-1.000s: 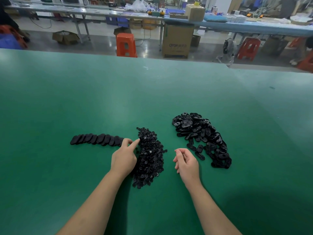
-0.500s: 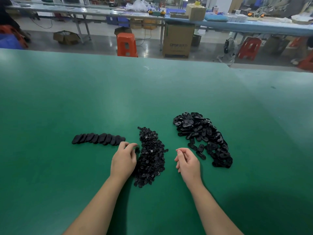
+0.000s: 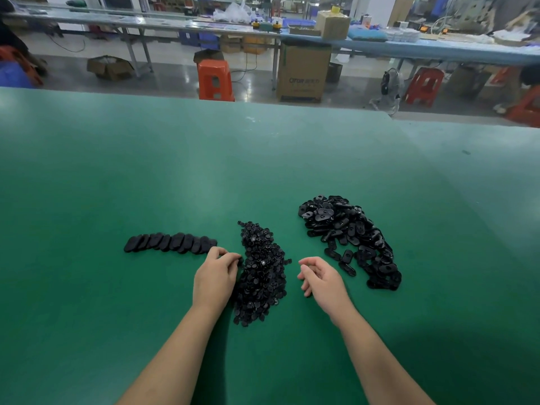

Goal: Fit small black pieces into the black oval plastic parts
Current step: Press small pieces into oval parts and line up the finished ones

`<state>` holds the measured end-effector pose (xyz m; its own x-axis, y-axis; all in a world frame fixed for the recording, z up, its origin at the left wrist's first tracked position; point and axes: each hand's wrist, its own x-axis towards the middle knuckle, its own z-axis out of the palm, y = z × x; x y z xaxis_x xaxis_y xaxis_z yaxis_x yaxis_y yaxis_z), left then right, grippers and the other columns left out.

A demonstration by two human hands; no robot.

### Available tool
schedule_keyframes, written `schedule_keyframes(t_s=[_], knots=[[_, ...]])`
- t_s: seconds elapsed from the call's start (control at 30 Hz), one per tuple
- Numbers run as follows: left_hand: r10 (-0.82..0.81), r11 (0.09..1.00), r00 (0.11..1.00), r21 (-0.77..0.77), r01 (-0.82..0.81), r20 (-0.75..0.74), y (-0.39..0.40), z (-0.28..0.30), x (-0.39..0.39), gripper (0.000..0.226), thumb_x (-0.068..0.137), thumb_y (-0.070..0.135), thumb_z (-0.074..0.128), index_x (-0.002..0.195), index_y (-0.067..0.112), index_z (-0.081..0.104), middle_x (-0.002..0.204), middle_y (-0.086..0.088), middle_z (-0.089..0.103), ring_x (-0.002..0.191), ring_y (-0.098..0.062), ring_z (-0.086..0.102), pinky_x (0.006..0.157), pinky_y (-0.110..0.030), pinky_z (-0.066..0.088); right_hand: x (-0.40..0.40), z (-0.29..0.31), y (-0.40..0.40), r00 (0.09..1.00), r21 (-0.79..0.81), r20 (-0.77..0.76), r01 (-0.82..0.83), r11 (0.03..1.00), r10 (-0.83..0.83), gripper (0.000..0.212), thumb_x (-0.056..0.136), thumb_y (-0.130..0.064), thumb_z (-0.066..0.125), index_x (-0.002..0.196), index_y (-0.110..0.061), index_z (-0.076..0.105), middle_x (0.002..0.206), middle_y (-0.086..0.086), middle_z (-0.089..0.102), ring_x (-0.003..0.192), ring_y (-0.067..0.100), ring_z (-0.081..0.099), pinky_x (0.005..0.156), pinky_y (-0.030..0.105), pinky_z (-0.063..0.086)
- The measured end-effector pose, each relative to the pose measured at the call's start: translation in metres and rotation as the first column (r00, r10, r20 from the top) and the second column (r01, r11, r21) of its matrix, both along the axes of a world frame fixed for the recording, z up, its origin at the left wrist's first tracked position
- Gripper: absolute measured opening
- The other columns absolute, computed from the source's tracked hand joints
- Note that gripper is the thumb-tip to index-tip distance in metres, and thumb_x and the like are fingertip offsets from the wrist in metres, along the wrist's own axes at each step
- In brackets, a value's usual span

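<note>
Left hand (image 3: 215, 277) rests at the 9 o'clock edge of the small-piece pile (image 3: 261, 270), fingers curled at the pile edge — whether they pinch a piece cannot be told. Right hand (image 3: 323, 280) hangs loosely curled and holds nothing, between that pile and the oval pile (image 3: 350, 238) at 2 o'clock. The row (image 3: 171, 244) lies at 10 o'clock.

Risk: a curled grab may lift several pieces or scatter the pile. The left fingertips hide the contact point — black on black blurs single pieces.

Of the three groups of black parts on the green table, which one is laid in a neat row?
The leftmost group: its ovals overlap in one tidy line. The middle pile of small pieces and the right pile of ovals are loose heaps.
</note>
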<state>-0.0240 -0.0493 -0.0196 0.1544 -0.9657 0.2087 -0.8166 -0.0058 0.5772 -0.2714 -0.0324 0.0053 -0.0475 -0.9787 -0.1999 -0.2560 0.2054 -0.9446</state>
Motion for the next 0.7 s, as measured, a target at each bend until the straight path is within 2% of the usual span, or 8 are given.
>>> schedule_keyframes(t_s=[0.07,0.13,0.2,0.3,0.37,0.43,0.53,0.7], knots=[[-0.002,1.000,1.000,0.004,0.002,0.001,0.000,-0.001,0.000,0.018,0.099,0.023,0.060,0.108,0.022,0.076,0.104,0.011,0.057,0.075,-0.010,0.058,0.063,-0.028,0.050,-0.008,0.005,-0.006,0.997,0.009,-0.067,-0.024,1.000,0.024,0.012,0.103,-0.018,0.055,0.105,-0.023,0.066,0.092,0.000,0.071,0.061,0.005,0.059,0.058,0.023,0.052],[-0.002,1.000,1.000,0.017,0.002,-0.002,-0.001,-0.001,0.000,0.019,0.098,0.023,0.059,0.108,0.022,0.075,0.105,0.011,0.056,0.072,-0.008,0.057,0.060,-0.026,0.047,-0.019,0.008,-0.013,0.948,-0.061,-0.318,0.000,0.998,-0.020,0.013,0.103,-0.020,0.055,0.108,-0.024,0.067,0.097,-0.007,0.069,0.064,0.003,0.057,0.060,0.021,0.047],[0.001,1.000,1.000,0.027,0.000,-0.019,-0.001,-0.001,0.000,0.019,0.097,0.029,0.060,0.107,0.023,0.075,0.103,0.013,0.054,0.066,-0.004,0.056,0.058,-0.022,0.042,-0.032,0.011,-0.022,0.802,-0.126,-0.593,0.001,0.992,-0.076,0.021,0.103,-0.021,0.053,0.119,-0.021,0.066,0.109,-0.006,0.062,0.073,0.005,0.057,0.066,0.024,0.045],[0.006,0.999,0.999,0.032,-0.004,-0.043,-0.003,-0.001,0.002,0.018,0.094,0.039,0.066,0.101,0.026,0.076,0.098,0.015,0.053,0.063,0.000,0.053,0.056,-0.021,0.039,-0.046,0.014,-0.034,0.599,-0.065,-0.800,-0.021,0.998,-0.040,0.030,0.105,-0.026,0.049,0.132,-0.019,0.061,0.124,0.000,0.050,0.078,0.019,0.060,0.065,0.029,0.043],[0.015,0.999,0.999,0.038,-0.013,-0.047,-0.004,0.000,0.003,0.016,0.092,0.040,0.068,0.098,0.027,0.077,0.096,0.016,0.052,0.062,0.000,0.052,0.054,-0.018,0.035,-0.050,0.013,-0.039,0.527,-0.004,-0.849,-0.042,0.999,0.018,0.030,0.105,-0.029,0.049,0.132,-0.019,0.060,0.128,0.000,0.047,0.079,0.020,0.060,0.065,0.029,0.044],[0.021,0.999,0.999,0.049,-0.019,-0.045,-0.005,0.000,0.002,0.014,0.092,0.038,0.068,0.097,0.028,0.076,0.095,0.016,0.051,0.059,-0.001,0.051,0.052,-0.017,0.034,-0.052,0.013,-0.043,0.494,0.022,-0.868,-0.066,0.998,0.052,0.028,0.105,-0.030,0.051,0.129,-0.020,0.060,0.129,-0.001,0.048,0.082,0.020,0.060,0.068,0.030,0.048],[0.015,0.998,0.999,0.055,-0.013,-0.035,-0.005,0.001,0.002,0.011,0.092,0.037,0.068,0.096,0.030,0.075,0.095,0.017,0.051,0.054,-0.004,0.050,0.050,-0.018,0.033,-0.051,0.015,-0.044,0.487,0.022,-0.871,-0.097,0.995,0.067,0.022,0.103,-0.030,0.055,0.123,-0.022,0.061,0.124,-0.002,0.053,0.090,0.021,0.063,0.076,0.033,0.054],[-0.003,0.998,0.999,0.056,0.005,-0.040,-0.004,0.002,0.003,0.007,0.092,0.037,0.068,0.095,0.032,0.073,0.094,0.017,0.052,0.050,-0.007,0.049,0.049,-0.020,0.038,-0.046,0.020,-0.044,0.505,0.050,-0.857,-0.113,0.992,0.101,0.022,0.102,-0.030,0.058,0.121,-0.021,0.060,0.117,-0.001,0.057,0.097,0.021,0.063,0.078,0.033,0.052]])
